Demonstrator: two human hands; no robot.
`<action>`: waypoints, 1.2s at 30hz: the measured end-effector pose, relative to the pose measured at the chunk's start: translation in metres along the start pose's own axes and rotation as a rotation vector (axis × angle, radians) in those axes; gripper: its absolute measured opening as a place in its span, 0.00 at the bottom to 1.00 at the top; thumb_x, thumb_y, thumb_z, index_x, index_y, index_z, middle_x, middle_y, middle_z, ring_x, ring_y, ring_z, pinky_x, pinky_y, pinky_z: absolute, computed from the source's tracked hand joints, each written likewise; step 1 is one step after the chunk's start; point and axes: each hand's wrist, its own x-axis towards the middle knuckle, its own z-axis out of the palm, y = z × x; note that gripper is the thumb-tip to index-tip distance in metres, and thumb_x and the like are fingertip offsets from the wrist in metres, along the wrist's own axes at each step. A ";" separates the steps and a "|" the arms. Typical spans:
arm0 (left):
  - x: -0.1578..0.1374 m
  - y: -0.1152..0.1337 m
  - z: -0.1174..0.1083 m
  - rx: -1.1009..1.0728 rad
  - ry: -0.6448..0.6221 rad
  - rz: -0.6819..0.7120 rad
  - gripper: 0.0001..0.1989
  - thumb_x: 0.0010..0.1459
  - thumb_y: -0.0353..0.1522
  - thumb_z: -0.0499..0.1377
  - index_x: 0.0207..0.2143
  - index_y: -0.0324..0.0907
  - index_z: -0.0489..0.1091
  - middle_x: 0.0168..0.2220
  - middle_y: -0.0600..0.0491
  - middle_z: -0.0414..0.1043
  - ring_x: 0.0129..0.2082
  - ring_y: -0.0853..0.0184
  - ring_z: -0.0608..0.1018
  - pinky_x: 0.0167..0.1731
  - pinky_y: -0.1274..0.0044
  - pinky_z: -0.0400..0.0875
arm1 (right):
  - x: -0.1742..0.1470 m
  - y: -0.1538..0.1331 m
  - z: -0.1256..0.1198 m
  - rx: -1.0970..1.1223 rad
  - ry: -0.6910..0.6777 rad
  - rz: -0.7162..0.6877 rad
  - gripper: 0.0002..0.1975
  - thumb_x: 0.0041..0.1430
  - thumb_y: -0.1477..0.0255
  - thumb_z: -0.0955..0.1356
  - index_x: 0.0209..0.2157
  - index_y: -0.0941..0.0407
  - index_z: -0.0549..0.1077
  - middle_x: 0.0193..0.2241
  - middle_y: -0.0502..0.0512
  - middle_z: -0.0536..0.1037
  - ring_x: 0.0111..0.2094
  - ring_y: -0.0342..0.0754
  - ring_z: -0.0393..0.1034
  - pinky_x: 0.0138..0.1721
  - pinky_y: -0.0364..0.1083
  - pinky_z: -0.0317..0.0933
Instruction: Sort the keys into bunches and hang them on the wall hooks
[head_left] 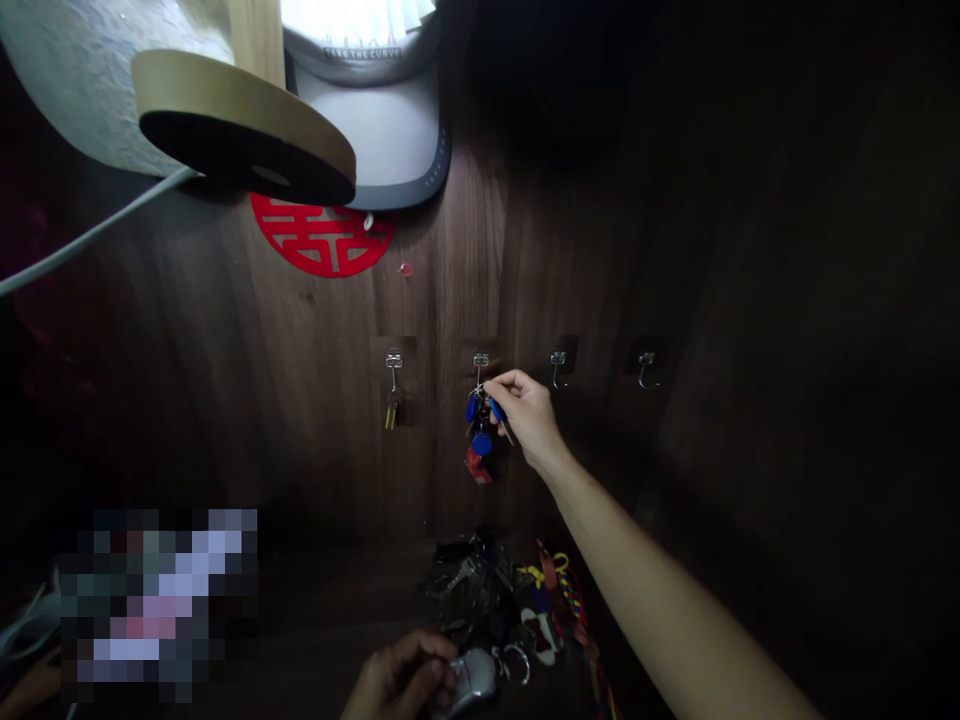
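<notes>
My right hand (527,415) reaches to the second metal hook (481,362) on the dark wooden wall. Its thumb and fingers are closed on a bunch of keys (481,442) with blue tags and a red one, just under the hook. Whether the ring is on the hook or still only in my fingers I cannot tell. At the bottom, my left hand (409,675) is closed around a silver keychain (474,677) that looks like a small car. Beside it lie a split ring (517,663) and a dark pile of keys (476,580).
A padlock-like piece (392,411) hangs from the left hook. Two more hooks (558,370) hold nothing on the right. Braided coloured cords (571,595) lie below. A round lamp (247,125), a cap (375,130) and a red paper cutout (326,240) are above.
</notes>
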 end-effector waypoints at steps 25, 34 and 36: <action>0.006 -0.008 -0.003 0.079 -0.012 -0.043 0.25 0.44 0.54 0.60 0.32 0.42 0.72 0.24 0.56 0.70 0.25 0.71 0.69 0.29 0.80 0.64 | -0.026 0.034 -0.014 0.144 -0.016 -0.043 0.24 0.38 0.70 0.74 0.41 0.52 0.67 0.37 0.50 0.71 0.30 0.42 0.66 0.20 0.37 0.58; 0.009 -0.010 -0.004 0.103 -0.010 -0.031 0.25 0.44 0.54 0.59 0.32 0.42 0.72 0.24 0.56 0.71 0.25 0.71 0.70 0.29 0.80 0.64 | -0.029 0.047 -0.016 0.152 0.044 -0.102 0.14 0.45 0.71 0.69 0.37 0.54 0.68 0.27 0.46 0.68 0.23 0.39 0.61 0.18 0.38 0.58; 0.009 -0.011 -0.004 0.109 -0.012 -0.030 0.25 0.44 0.54 0.59 0.33 0.42 0.72 0.25 0.56 0.71 0.25 0.70 0.70 0.29 0.79 0.64 | -0.030 0.048 -0.018 0.146 0.054 -0.118 0.13 0.45 0.71 0.69 0.36 0.54 0.69 0.28 0.46 0.68 0.24 0.39 0.61 0.19 0.37 0.59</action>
